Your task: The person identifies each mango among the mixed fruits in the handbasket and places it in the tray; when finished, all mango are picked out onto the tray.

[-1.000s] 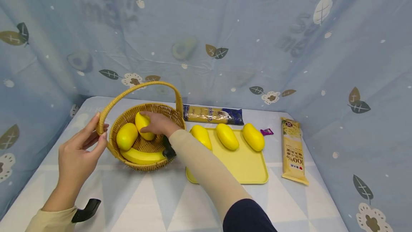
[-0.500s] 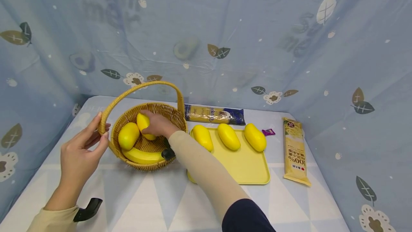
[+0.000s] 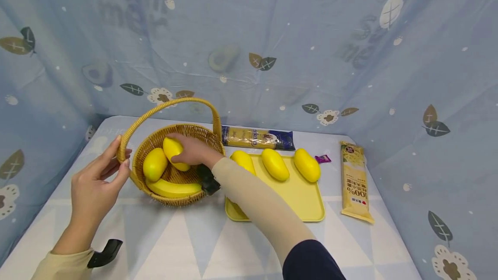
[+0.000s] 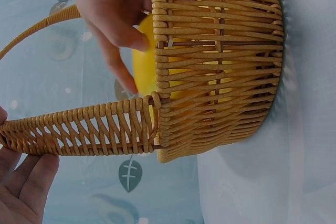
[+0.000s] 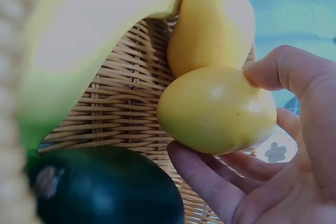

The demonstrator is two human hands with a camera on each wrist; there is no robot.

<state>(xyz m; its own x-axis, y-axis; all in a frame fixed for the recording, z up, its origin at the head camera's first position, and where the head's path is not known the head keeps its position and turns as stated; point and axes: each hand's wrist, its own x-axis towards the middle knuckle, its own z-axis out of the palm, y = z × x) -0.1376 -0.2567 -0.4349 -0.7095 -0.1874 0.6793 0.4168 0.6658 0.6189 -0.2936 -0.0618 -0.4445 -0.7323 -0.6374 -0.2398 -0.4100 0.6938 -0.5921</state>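
Note:
In the head view, my left hand (image 3: 95, 180) pinches the left side of the handle (image 3: 167, 106) of a wicker basket (image 3: 175, 201). My right hand (image 3: 192, 150) reaches inside and grips a yellow mango (image 3: 173, 150). Seen from the right wrist, the thumb lies on one side of that mango (image 5: 215, 111) and the fingers curl under the other. Against it rests a second mango (image 3: 154, 164). A banana (image 3: 173, 188) lies along the basket's near side. A dark green rounded fruit (image 5: 110, 187) shows beside the banana in the right wrist view; the head view hides it.
Right of the basket sits a yellow tray (image 3: 299, 204), partly under my right sleeve, with mangoes (image 3: 275, 164) along its back. Behind lies a blue-ended pasta packet (image 3: 256, 138). A purple wrapped candy (image 3: 322, 159) and a noodle packet (image 3: 355, 182) are further right.
My right wrist and forearm have shifted slightly to the right. The gripped mango has turned a little within the basket. My left hand keeps its hold on the handle.

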